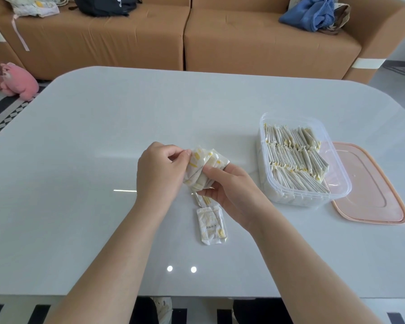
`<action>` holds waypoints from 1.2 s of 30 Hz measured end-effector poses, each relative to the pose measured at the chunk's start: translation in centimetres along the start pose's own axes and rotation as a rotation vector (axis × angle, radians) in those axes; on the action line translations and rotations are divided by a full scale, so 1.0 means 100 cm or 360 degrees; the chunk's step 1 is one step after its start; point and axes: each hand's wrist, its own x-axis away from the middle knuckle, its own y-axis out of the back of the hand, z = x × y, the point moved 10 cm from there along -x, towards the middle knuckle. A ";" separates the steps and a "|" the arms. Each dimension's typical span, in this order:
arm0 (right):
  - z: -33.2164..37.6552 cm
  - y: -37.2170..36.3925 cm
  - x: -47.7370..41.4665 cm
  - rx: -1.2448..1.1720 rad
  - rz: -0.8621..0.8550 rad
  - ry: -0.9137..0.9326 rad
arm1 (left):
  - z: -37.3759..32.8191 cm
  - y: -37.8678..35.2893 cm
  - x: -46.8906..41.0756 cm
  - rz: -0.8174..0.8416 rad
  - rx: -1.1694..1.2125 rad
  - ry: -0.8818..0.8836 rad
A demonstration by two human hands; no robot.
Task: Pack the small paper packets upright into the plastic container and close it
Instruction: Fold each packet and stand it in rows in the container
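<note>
While both clutch packets | left hand pinching | right hand curled (container nearby)

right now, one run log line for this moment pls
phase: gathering | left hand + right hand: both on packet bundle | loose packet: flat on table | container: open, rows upright | lid: off, beside it

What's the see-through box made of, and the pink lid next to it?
The box looks like clear glossy plastic: the packets show through its walls. The lid seems a cloudier pink plastic with a smooth, slightly shiny top.
</note>
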 end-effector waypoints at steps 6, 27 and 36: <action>-0.003 0.000 0.000 -0.0034 0.0007 -0.0040 | 0.004 -0.002 0.004 0.0077 0.0033 0.0098; -0.023 0.051 0.008 -0.0653 -0.0581 -0.0339 | 0.017 -0.060 0.010 0.0793 -0.0617 -0.0103; -0.022 0.059 0.014 -0.0815 -0.0613 -0.0375 | 0.012 -0.088 0.020 0.0910 -0.1013 -0.0222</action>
